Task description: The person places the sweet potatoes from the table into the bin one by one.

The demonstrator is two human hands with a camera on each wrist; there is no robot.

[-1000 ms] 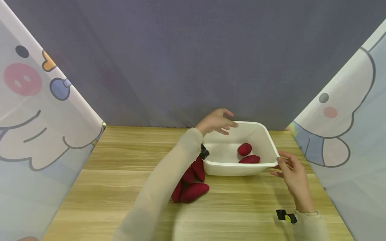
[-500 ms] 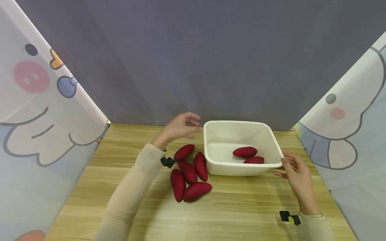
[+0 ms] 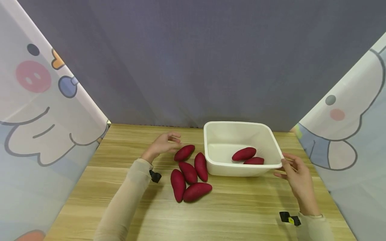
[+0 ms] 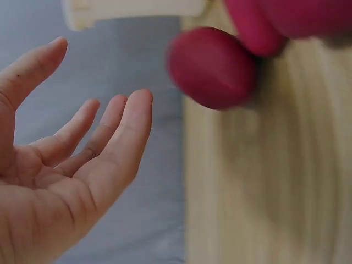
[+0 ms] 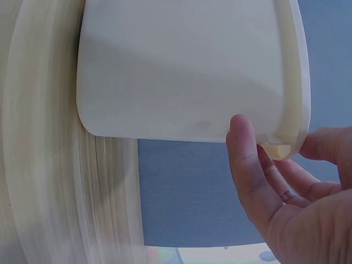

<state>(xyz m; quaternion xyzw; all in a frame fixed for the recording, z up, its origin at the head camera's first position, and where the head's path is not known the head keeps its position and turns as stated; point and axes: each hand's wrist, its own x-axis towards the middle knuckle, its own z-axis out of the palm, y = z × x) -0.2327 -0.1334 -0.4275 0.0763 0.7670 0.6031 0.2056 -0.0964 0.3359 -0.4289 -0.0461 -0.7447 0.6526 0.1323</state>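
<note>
My left hand (image 3: 163, 144) hovers above the table just left of the farthest loose sweet potato (image 3: 184, 153). In the left wrist view its fingers are loosely spread with nothing between them, apart from the blurred red sweet potato (image 4: 212, 67). Several red-skinned sweet potatoes lie in a cluster left of a white plastic bin (image 3: 235, 169); the nearest one (image 3: 197, 191) points to the right. Two more, one (image 3: 244, 153) leaning against the other (image 3: 254, 161), lie inside the bin. My right hand (image 3: 298, 180) pinches the bin's rim at its near right corner, thumb on the rim and fingers against the outside wall.
The wood-grain table (image 3: 241, 207) ends at a grey cloth wall (image 3: 193, 67) close behind the bin. Cartoon-printed panels stand on the left (image 3: 60, 134) and right (image 3: 346, 134).
My left hand has moved left from over the bin to beside the farthest loose sweet potato. One sweet potato in the bin has turned and settled. The right hand keeps its hold on the rim.
</note>
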